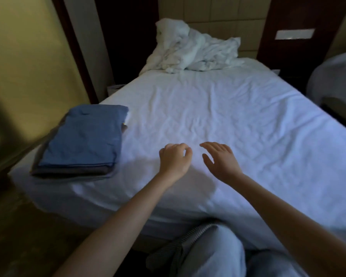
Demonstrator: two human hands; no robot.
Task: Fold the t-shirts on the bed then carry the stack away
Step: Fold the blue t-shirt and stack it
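Both hands hover over the near end of the bed (238, 116), with the stack of folded t-shirts (82, 140) off to the left.

The stack sits at the bed's near left corner, its outer edge close to the mattress edge and near the yellow wall (28, 56). A blue shirt lies flat and rectangular on top, with grey layers showing at the near edge beneath it. The left hand (175, 157) has its fingers curled in towards the thumb, with nothing visible in them. The right hand (221, 160), just beside it, is spread with straight fingers and holds nothing. From the hands to the far end runs a wide stretch of finely creased white sheet. A crumpled white duvet (192, 50) is heaped against the padded headboard (218, 13). Another white-covered shape (334, 80) crowds the right edge.
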